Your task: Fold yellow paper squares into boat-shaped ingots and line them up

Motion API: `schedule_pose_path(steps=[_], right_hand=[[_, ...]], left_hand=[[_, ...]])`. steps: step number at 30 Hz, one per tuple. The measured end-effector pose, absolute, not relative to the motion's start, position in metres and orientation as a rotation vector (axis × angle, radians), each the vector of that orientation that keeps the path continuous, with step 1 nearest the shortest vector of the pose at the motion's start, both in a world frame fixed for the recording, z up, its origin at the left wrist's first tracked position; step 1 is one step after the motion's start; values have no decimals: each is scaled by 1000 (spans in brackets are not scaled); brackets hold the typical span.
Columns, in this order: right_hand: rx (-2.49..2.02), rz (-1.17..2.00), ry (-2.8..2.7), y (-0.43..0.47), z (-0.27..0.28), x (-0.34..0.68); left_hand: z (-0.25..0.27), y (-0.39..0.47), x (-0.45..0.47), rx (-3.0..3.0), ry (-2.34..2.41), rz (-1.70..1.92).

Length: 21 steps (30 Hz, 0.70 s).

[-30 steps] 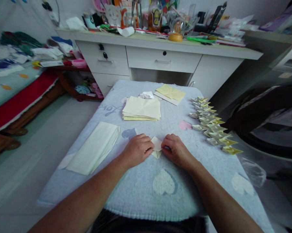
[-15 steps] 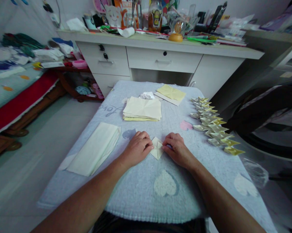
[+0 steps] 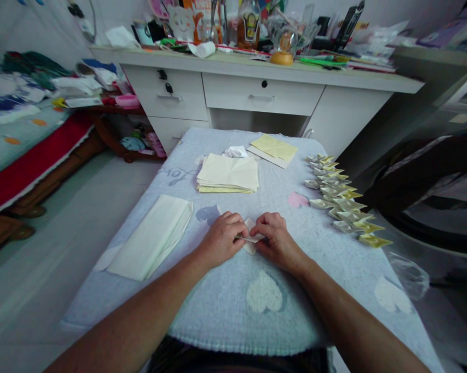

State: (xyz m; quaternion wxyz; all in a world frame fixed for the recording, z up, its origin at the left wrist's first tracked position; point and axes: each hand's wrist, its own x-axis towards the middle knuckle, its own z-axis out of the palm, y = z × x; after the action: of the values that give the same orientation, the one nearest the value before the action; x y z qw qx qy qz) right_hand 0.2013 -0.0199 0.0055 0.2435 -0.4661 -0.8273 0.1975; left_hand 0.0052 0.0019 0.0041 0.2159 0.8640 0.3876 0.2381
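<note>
A small folded piece of cream paper [image 3: 250, 248] lies near the middle of the cloth-covered table, with a flap raised between my hands. My left hand [image 3: 226, 235] pinches the flap's left side. On the right side, my right hand [image 3: 275, 238] grips it with thumb and fingers; both hands partly hide the paper. Beyond them sits a stack of cream and yellow paper sheets [image 3: 228, 173]. Rows of folded paper boats [image 3: 340, 199] stand along the table's right side.
A long folded white sheet [image 3: 151, 238] lies at the left. Behind the stack are a crumpled white paper [image 3: 235, 152] and a creased yellow sheet [image 3: 274, 146]. A white desk [image 3: 262, 98] with crowded top stands beyond the table. A clear plastic bag [image 3: 408, 274] hangs by the right edge.
Both hands have moved slightly closer together over the paper. It lay flat as a diamond; now a flap is lifted between my fingers.
</note>
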Motion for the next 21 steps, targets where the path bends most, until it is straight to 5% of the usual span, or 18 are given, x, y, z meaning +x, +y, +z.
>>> schedule_pose_path(steps=[21], right_hand=[[-1398,566,-2216,-15,4,200]], left_hand=[[3,6,1,2350,1217,611]])
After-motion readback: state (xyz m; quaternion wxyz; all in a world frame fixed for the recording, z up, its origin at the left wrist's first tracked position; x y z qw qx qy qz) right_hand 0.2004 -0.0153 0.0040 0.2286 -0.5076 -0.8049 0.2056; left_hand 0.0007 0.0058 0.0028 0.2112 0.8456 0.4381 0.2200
